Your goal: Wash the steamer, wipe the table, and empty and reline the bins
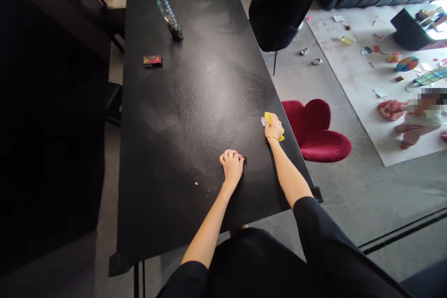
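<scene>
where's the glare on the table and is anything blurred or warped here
Head view: pale glare across the middle of the table; deep shadow on the frame's left; the wide lens splays the table's edges; a pixelated patch covers part of the person on the rug; right hand and cloth are sharp.

Long black worktop, filling the middle of the frame from bottom to top, matt, with pale wiped streaks. Upper left: clear glass bottle on its side, small red-and-yellow box just below. Right edge: yellow cloth under the right hand. Lower centre: curled left hand, white crumbs to its left.
</scene>
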`<state>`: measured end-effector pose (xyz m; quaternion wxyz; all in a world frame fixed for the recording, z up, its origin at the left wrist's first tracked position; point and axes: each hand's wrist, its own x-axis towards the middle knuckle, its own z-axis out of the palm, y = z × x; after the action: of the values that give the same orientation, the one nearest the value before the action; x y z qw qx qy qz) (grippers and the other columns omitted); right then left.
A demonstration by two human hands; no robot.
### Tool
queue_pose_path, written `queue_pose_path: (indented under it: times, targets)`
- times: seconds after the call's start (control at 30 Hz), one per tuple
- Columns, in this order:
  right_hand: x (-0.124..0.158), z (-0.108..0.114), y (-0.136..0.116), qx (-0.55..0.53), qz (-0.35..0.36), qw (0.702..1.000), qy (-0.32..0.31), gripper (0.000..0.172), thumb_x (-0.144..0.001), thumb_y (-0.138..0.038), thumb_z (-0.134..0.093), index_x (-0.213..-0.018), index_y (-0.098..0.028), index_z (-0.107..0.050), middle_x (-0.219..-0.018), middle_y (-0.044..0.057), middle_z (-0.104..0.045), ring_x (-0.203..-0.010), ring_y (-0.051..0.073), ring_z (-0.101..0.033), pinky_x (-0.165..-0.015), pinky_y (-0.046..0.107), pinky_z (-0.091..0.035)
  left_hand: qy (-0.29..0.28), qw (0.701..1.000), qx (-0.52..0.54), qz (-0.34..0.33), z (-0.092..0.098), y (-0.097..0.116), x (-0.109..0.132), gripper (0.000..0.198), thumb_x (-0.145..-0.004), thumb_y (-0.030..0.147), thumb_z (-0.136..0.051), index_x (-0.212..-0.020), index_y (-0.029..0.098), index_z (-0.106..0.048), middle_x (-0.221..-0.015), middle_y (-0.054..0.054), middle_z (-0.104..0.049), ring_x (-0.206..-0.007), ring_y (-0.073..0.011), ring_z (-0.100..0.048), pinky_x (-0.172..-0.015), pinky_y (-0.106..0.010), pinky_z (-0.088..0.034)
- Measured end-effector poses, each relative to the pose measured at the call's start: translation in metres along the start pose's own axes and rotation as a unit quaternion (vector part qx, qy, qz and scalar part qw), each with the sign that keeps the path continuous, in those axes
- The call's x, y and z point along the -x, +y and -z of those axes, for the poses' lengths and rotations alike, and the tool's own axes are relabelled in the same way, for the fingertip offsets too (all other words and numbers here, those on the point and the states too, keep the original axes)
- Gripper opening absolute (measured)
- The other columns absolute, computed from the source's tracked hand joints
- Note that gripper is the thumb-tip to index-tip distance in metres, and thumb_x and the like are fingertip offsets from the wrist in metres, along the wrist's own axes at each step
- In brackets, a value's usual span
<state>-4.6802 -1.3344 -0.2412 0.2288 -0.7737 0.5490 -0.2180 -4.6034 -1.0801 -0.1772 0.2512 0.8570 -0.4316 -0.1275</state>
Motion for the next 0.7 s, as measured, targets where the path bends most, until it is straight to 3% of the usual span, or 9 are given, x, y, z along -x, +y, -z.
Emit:
queue_pose_path:
  times: [0.1, 0.23, 0.3, 0.37, 0.43, 0.5, 0.57, 0.63, 0.7]
  targets:
    - [0.028, -0.025, -0.043, -0.027, 0.078, 0.995, -0.050, 0.050, -0.080, -0.012, -0.044, -0.129, -0.014, -0.056, -0.140, 0.013, -0.052, -0.133, 0.027, -0.042, -0.113, 0.048, -0.028, 0.071, 0.995, 0.038, 0.066, 0.023, -0.002, -0.010, 0.010, -0.084, 0.030, -0.064, -0.079, 0.021, -0.067, -0.109, -0.010, -0.062, -0.120, -0.0312, -0.042, -0.103, -0.052, -0.029]
    - [0.137, -0.048, -0.098, -0.062, 0.141, 0.981, -0.119, 0.038, -0.083, -0.014, -0.043, -0.113, -0.019, -0.067, -0.119, 0.010, -0.067, -0.118, 0.027, -0.055, -0.106, 0.045, -0.039, 0.116, 0.989, 0.071, 0.064, 0.061, 0.021, -0.038, 0.008, -0.082, 0.029, -0.066, -0.078, 0.022, -0.067, -0.110, -0.008, -0.062, -0.124, -0.0298, -0.041, -0.106, -0.052, -0.027]
    - [0.184, -0.048, -0.107, -0.119, 0.175, 0.967, -0.140, 0.037, -0.084, -0.014, -0.044, -0.111, -0.024, -0.068, -0.110, 0.006, -0.070, -0.113, 0.023, -0.059, -0.103, 0.039, -0.043, 0.132, 0.987, 0.077, 0.055, 0.081, 0.032, -0.047, 0.008, -0.082, 0.029, -0.066, -0.078, 0.022, -0.067, -0.112, -0.007, -0.062, -0.125, -0.0291, -0.041, -0.108, -0.051, -0.026]
    - [0.198, -0.036, -0.096, -0.164, 0.188, 0.962, -0.115, 0.043, -0.083, -0.013, -0.041, -0.116, -0.025, -0.066, -0.116, 0.004, -0.069, -0.116, 0.021, -0.058, -0.105, 0.038, -0.043, 0.150, 0.984, 0.079, 0.054, 0.098, 0.034, -0.047, 0.011, -0.083, 0.031, -0.065, -0.079, 0.021, -0.068, -0.113, -0.007, -0.062, -0.126, -0.0288, -0.040, -0.108, -0.052, -0.025]
    - [0.171, -0.014, -0.067, -0.160, 0.140, 0.976, -0.047, 0.046, -0.084, -0.013, -0.037, -0.120, -0.023, -0.063, -0.124, 0.005, -0.065, -0.119, 0.020, -0.056, -0.106, 0.040, -0.041, 0.161, 0.982, 0.080, 0.063, 0.108, 0.025, -0.041, 0.015, -0.085, 0.034, -0.063, -0.079, 0.021, -0.068, -0.113, -0.008, -0.061, -0.126, -0.0294, -0.040, -0.108, -0.053, -0.025]
    - [0.113, 0.010, -0.030, -0.126, 0.066, 0.990, 0.018, 0.048, -0.084, -0.013, -0.036, -0.125, -0.019, -0.060, -0.129, 0.008, -0.062, -0.121, 0.021, -0.054, -0.107, 0.043, -0.039, 0.161, 0.980, 0.083, 0.077, 0.109, 0.011, -0.031, 0.017, -0.085, 0.036, -0.062, -0.078, 0.021, -0.068, -0.112, -0.009, -0.062, -0.125, -0.0303, -0.041, -0.107, -0.054, -0.026]
    - [0.042, 0.027, 0.001, -0.071, -0.004, 0.996, 0.045, 0.048, -0.082, -0.013, -0.037, -0.125, -0.013, -0.058, -0.131, 0.013, -0.059, -0.123, 0.024, -0.052, -0.108, 0.048, -0.035, 0.152, 0.981, 0.086, 0.090, 0.102, -0.006, -0.018, 0.017, -0.085, 0.036, -0.062, -0.076, 0.022, -0.067, -0.110, -0.009, -0.062, -0.123, -0.0311, -0.042, -0.105, -0.056, -0.028]
    - [-0.025, 0.031, 0.017, -0.046, -0.032, 0.998, 0.040, 0.048, -0.079, -0.010, -0.039, -0.122, -0.010, -0.060, -0.128, 0.016, -0.060, -0.121, 0.026, -0.053, -0.108, 0.052, -0.033, 0.143, 0.982, 0.082, 0.096, 0.090, -0.022, -0.005, 0.017, -0.084, 0.037, -0.063, -0.075, 0.023, -0.068, -0.109, -0.008, -0.063, -0.121, -0.0319, -0.044, -0.103, -0.057, -0.029]
    - [-0.075, 0.021, 0.016, -0.053, -0.012, 0.998, 0.023, 0.045, -0.077, -0.010, -0.042, -0.117, -0.010, -0.062, -0.127, 0.015, -0.061, -0.121, 0.026, -0.053, -0.108, 0.052, -0.033, 0.139, 0.982, 0.073, 0.101, 0.078, -0.036, 0.007, 0.016, -0.084, 0.037, -0.063, -0.075, 0.024, -0.068, -0.109, -0.008, -0.063, -0.120, -0.0326, -0.045, -0.102, -0.058, -0.030]
